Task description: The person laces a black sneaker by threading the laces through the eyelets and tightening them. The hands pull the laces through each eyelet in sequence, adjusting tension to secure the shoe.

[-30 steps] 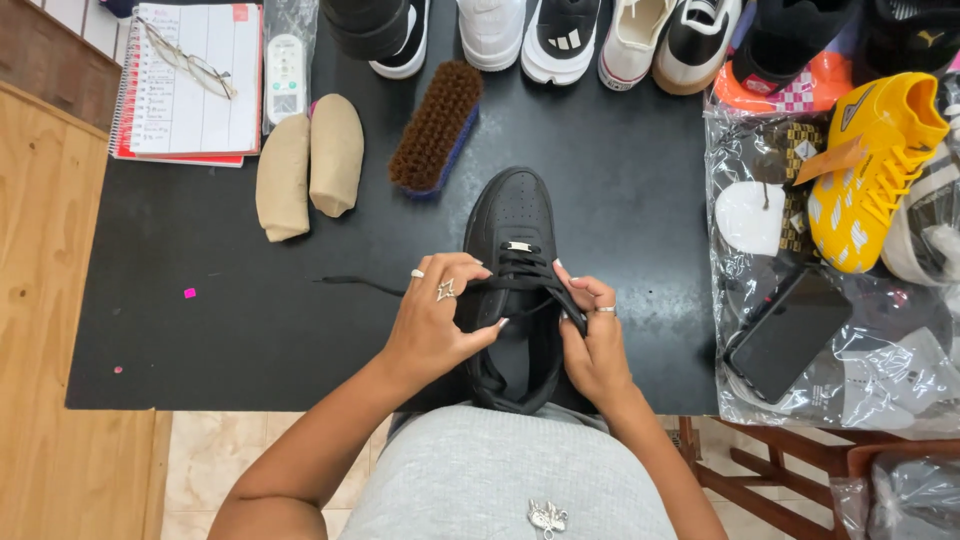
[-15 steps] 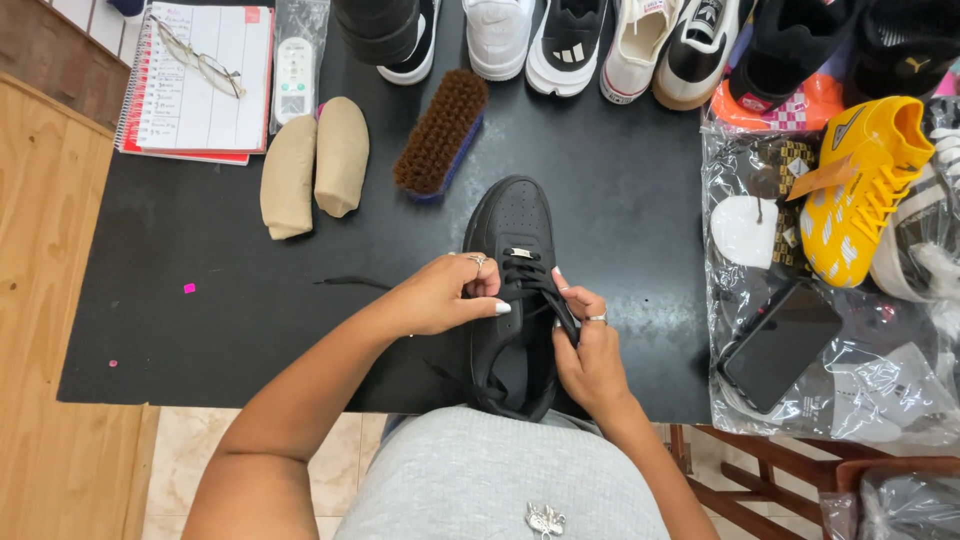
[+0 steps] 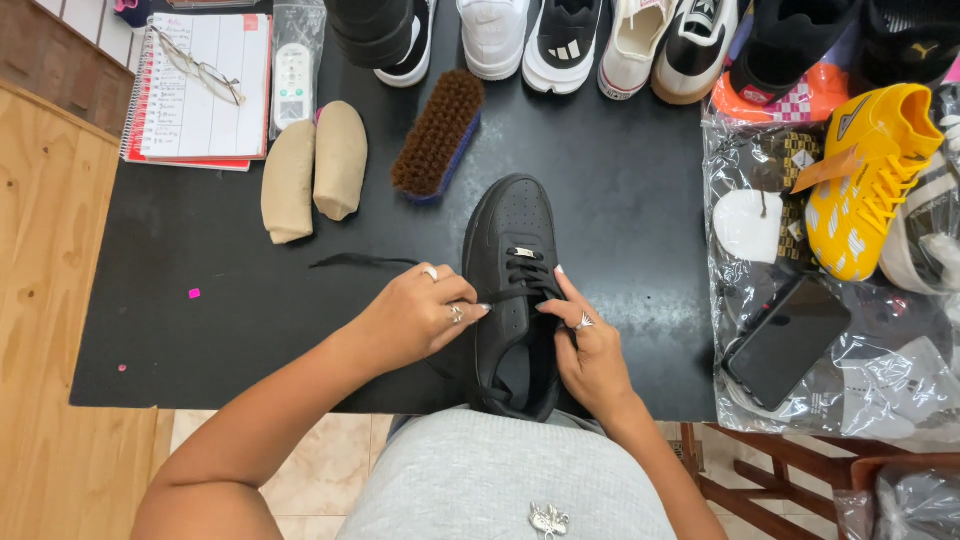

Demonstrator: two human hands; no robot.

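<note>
A black sneaker (image 3: 515, 225) lies toe-away on the black table (image 3: 620, 200), its heel at the near edge. My left hand (image 3: 420, 315) pinches a black lace (image 3: 365, 262) at the shoe's left side; the lace's loose end trails left across the table. My right hand (image 3: 590, 345) rests on the shoe's right side, fingers closed on the lace by the eyelets. Both hands wear rings.
A brown brush (image 3: 435, 135) and two beige shoe inserts (image 3: 312, 175) lie beyond the shoe. A row of shoes (image 3: 560, 40) lines the far edge. A notebook with glasses (image 3: 200, 85) sits far left. A yellow cleat (image 3: 870, 175) and a phone (image 3: 785, 340) lie on plastic bags at right.
My left hand has shifted left of the shoe, drawing the lace out sideways. My right hand stays at the shoe's right side.
</note>
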